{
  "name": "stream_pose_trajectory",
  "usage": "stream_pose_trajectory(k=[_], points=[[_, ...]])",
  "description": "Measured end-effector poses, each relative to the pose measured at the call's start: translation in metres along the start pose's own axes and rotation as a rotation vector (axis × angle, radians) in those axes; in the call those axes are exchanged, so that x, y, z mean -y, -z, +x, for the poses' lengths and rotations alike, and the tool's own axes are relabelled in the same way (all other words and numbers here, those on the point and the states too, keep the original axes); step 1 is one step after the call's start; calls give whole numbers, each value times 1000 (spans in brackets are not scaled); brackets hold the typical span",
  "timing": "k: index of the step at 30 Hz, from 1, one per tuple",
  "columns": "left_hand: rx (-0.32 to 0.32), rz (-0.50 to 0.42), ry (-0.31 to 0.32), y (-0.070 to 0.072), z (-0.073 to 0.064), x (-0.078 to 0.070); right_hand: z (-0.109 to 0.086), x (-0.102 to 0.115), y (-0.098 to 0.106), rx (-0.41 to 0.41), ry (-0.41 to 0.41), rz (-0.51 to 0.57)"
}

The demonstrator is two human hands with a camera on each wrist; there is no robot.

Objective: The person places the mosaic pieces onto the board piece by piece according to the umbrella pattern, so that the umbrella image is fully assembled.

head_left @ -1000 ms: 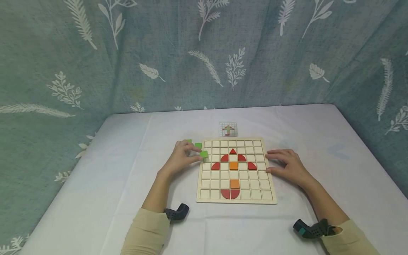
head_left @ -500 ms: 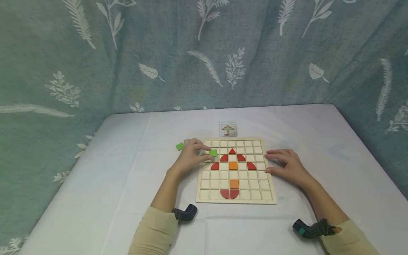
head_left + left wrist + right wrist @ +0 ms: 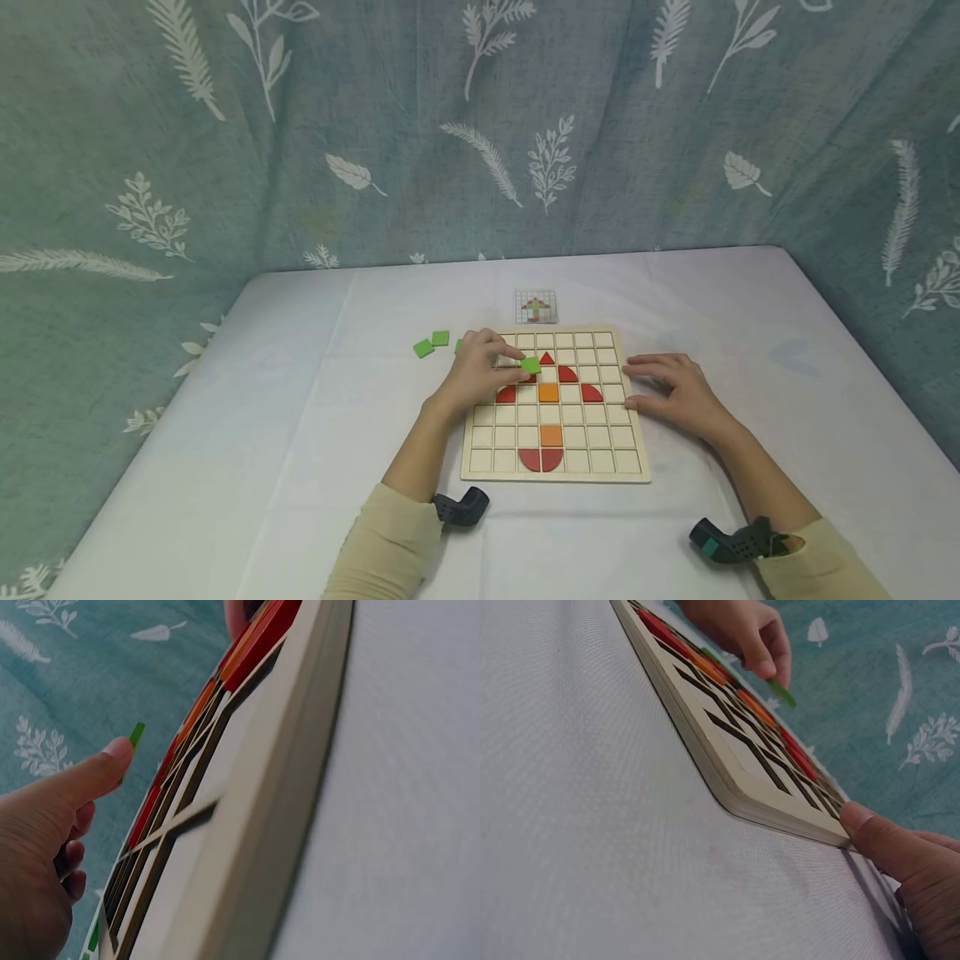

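My left hand (image 3: pixel 474 372) pinches a green square tile (image 3: pixel 531 365) between thumb and fingers, over the wooden grid board (image 3: pixel 482 435). In the left wrist view the tile (image 3: pixel 136 735) stands out past the thumb tip, raised above the board. Seated in the grid are red quarter-round pieces (image 3: pixel 567 374), a red triangle (image 3: pixel 547 358) and two orange squares (image 3: pixel 551 435). My right hand (image 3: pixel 678 390) rests at the board's right edge, thumb and fingertips touching the rim; in the right wrist view its thumb (image 3: pixel 866 825) lies on the frame near a corner.
Loose green tiles (image 3: pixel 423 348) lie on the white cloth left of the board, one partly hidden behind my left hand. A small pattern card (image 3: pixel 536 307) sits behind the board. A leaf-print curtain (image 3: pixel 420 125) hangs at the table's far side.
My left hand has moved right with the green tile, from the board's left edge to over the upper red pieces. More loose green tiles now show behind it. The right hand stays put.
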State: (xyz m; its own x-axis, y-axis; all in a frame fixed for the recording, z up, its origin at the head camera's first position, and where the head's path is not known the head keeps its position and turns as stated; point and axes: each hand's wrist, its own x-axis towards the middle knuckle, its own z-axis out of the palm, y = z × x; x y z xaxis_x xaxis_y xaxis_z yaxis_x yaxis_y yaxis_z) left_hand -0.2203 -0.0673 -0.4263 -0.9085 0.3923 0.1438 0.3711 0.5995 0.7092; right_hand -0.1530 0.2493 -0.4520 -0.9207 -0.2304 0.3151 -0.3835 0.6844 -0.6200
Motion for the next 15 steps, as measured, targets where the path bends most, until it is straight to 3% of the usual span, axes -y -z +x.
stream_pose_trajectory(k=[15], points=[[39,116,-47,-19,7,-8,0,-2,0,18,1,2]])
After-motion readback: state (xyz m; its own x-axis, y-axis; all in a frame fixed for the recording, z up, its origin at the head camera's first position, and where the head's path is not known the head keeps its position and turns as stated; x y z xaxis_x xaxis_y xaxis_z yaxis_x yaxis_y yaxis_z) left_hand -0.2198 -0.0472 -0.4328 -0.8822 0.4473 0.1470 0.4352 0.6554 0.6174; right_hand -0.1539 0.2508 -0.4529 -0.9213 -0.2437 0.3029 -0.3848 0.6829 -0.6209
